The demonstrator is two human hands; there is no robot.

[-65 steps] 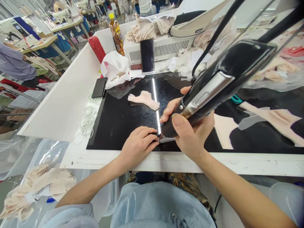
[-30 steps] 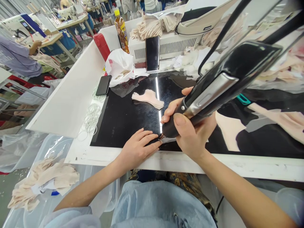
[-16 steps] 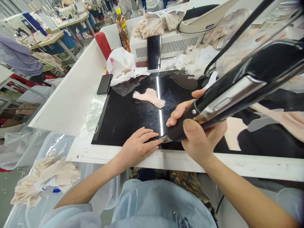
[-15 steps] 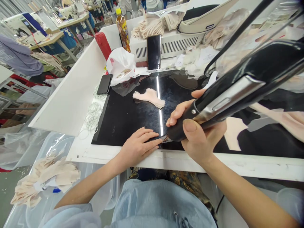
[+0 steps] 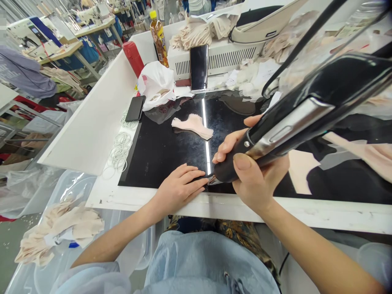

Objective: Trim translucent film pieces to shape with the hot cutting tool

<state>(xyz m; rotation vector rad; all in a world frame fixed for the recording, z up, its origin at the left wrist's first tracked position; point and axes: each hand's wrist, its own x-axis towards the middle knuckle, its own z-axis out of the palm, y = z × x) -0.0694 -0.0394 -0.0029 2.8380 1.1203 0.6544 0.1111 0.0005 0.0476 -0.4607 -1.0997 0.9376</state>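
Observation:
My right hand is wrapped round a thick black handheld tool with a silver strip along its side. The tool slants down to the left, and its narrow metal tip is low over the front edge of the black glossy board. Flat near that edge lies my left hand, fingers stretched out and their ends close beside the tip. Whether anything thin lies under those fingers I cannot tell. A pale pink fabric piece rests on the board beyond my hands.
Another pale piece lies right of the tool. Coiled pale rings, a black phone, a white plastic bag and a red flask line the left. Behind stands a vented white box; a plastic bin sits below left.
My right hand has shifted very slightly left with the black tool, and the tool's upper end sits a little lower. My left hand stays in place.

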